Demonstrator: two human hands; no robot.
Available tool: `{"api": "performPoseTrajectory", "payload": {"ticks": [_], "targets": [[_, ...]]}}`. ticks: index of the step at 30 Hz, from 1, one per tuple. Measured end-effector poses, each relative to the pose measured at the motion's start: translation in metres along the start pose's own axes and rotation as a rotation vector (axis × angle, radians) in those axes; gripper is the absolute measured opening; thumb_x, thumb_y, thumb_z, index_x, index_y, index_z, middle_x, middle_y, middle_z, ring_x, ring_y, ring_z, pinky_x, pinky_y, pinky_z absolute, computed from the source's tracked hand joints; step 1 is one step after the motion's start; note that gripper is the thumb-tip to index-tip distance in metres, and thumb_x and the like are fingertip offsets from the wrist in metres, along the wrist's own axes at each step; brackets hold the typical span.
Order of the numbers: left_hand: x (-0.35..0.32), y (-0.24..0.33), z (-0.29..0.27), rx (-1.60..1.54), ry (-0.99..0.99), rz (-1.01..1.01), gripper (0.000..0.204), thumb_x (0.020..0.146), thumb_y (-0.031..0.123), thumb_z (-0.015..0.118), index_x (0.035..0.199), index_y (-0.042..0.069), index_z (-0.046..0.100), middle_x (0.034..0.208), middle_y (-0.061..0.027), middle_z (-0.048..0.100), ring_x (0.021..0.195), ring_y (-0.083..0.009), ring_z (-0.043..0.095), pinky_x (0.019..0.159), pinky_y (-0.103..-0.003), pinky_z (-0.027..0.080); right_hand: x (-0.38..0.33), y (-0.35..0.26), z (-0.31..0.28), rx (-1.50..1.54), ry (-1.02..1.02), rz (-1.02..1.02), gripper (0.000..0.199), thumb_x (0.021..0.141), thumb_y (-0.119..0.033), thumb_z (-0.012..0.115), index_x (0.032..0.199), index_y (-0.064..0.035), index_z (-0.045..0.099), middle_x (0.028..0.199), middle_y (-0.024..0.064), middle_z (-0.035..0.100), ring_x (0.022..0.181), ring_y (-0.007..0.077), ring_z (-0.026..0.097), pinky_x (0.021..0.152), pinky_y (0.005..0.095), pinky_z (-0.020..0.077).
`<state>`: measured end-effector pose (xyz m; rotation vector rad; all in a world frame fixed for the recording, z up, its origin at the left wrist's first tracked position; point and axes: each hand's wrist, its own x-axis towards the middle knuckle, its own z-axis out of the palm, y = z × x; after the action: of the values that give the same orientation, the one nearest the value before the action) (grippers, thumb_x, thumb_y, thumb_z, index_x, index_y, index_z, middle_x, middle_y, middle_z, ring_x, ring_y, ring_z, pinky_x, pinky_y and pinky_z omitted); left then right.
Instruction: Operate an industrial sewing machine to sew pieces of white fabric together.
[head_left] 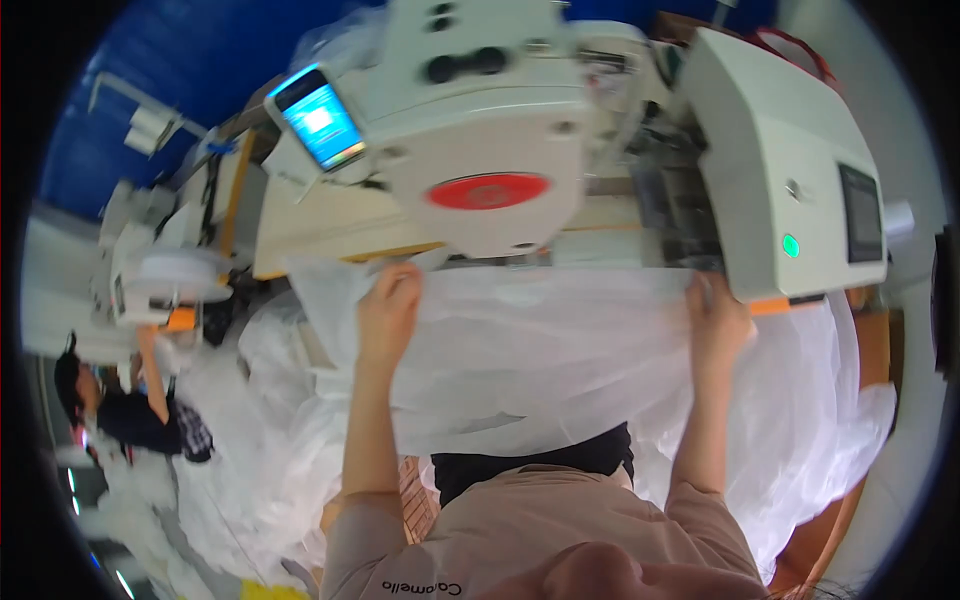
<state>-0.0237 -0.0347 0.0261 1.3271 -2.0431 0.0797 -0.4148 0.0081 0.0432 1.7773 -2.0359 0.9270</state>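
Note:
A sheer white fabric (540, 340) is stretched between my two hands, its far edge along the front of a white sewing machine (485, 140) with a red oval on its head. My left hand (390, 305) pinches that edge to the left of the machine head. At the right, my right hand (716, 310) grips the same edge, close to a white control box (790, 180) with a green light and a dark screen. The fabric hangs down across my lap. Fingertips of both hands are partly hidden, and the needle area is too blurred to make out.
A lit display (318, 118) stands left of the machine head on a pale worktable (330, 225). Heaps of white fabric (260, 430) lie on both sides of me. Farther left, a person (130, 415) in dark clothes works at another white machine (160, 275).

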Motion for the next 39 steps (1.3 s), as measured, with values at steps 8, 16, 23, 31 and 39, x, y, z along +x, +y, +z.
{"api": "performPoseTrajectory", "payload": {"ticks": [8,16,23,31,39], "targets": [[-0.006,-0.016,-0.009,0.198,-0.218,0.045,0.017,0.078,0.023,0.062,0.090,0.010,0.060,0.075,-0.0067,0.061,0.076,-0.0249,0.060,0.074,-0.038,0.046,0.015,0.033,0.025,-0.475,-0.182,-0.160,0.017,0.080,-0.023,0.067,0.093,-0.0127,0.067,0.083,0.0100,0.065,0.077,0.0324,0.060,0.064,0.0378,0.0464],[-0.113,-0.011,-0.041,0.409,-0.514,-0.719,0.032,0.084,0.036,0.056,0.095,0.006,0.058,0.086,-0.0102,0.062,0.089,-0.0231,0.060,0.088,-0.045,0.039,-0.012,-0.061,0.001,-0.025,0.255,-0.512,0.026,0.093,-0.028,0.052,0.089,-0.0046,0.063,0.088,0.0073,0.064,0.085,0.0269,0.061,0.072,0.0395,0.0483],[-0.139,-0.020,-0.065,0.297,-0.105,-1.040,0.031,0.087,0.031,0.053,0.104,0.006,0.057,0.098,-0.0146,0.058,0.091,-0.0255,0.060,0.072,-0.040,0.050,-0.006,-0.063,0.037,-0.376,0.016,-0.519,0.026,0.094,-0.030,0.050,0.104,-0.0076,0.057,0.087,0.0105,0.064,0.083,0.0294,0.061,0.066,0.0396,0.0488],[-0.151,-0.057,-0.115,0.560,0.188,-0.434,0.020,0.075,0.010,0.060,0.094,0.012,0.065,0.085,-0.0061,0.059,0.071,-0.0226,0.061,0.055,-0.035,0.048,-0.015,-0.057,0.022,-0.208,0.011,-0.235,0.021,0.091,-0.027,0.055,0.095,-0.0073,0.062,0.089,0.0125,0.065,0.076,0.0319,0.059,0.067,0.0386,0.0479],[-0.121,-0.067,-0.162,0.811,0.181,0.105,0.024,0.072,0.009,0.069,0.095,0.014,0.067,0.067,-0.0004,0.048,0.069,-0.0213,0.054,0.060,-0.037,0.044,-0.019,-0.107,0.024,0.520,-0.455,-0.088,0.020,0.085,-0.003,0.055,0.105,-0.0011,0.053,0.101,0.0147,0.059,0.090,0.0287,0.058,0.078,0.0347,0.0457]]}}
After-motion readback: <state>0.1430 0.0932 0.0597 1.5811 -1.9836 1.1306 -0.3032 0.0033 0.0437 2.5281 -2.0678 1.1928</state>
